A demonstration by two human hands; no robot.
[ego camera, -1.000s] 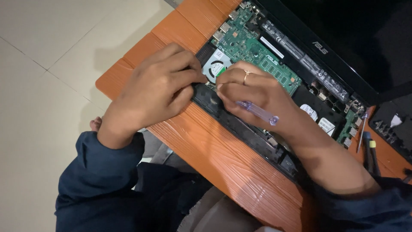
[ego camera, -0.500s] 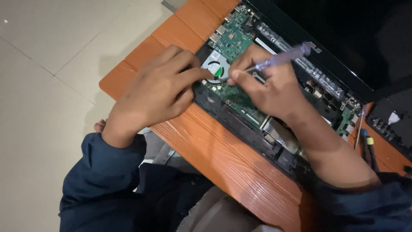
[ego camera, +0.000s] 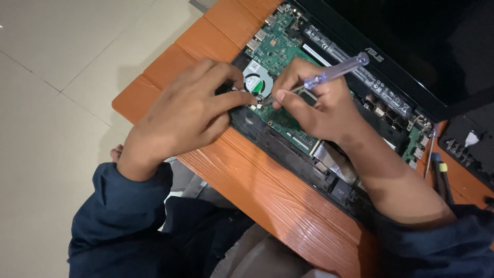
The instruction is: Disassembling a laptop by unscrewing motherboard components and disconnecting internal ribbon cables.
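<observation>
An opened laptop (ego camera: pixel 411 46) lies on an orange wooden table (ego camera: pixel 272 201), its green circuit board (ego camera: pixel 280 46) and small round fan (ego camera: pixel 254 82) exposed. My right hand (ego camera: pixel 314 103) grips a clear purple-handled screwdriver (ego camera: pixel 334 72), tip down on the board beside the fan. My left hand (ego camera: pixel 190 110) rests on the laptop's near-left edge, fingers curled and the index finger pressing next to the fan, close to the screwdriver tip. I cannot tell whether it pinches anything small.
Tools, one with a yellow and black handle (ego camera: pixel 440 172), lie at the table's right edge next to a black panel (ego camera: pixel 471 146). Pale floor tiles (ego camera: pixel 62 77) lie to the left. My dark blue sleeves and lap fill the bottom.
My right hand lifted the screwdriver from lying flat under the palm to upright, with its tip set on the board by the fan. The left hand barely shifted.
</observation>
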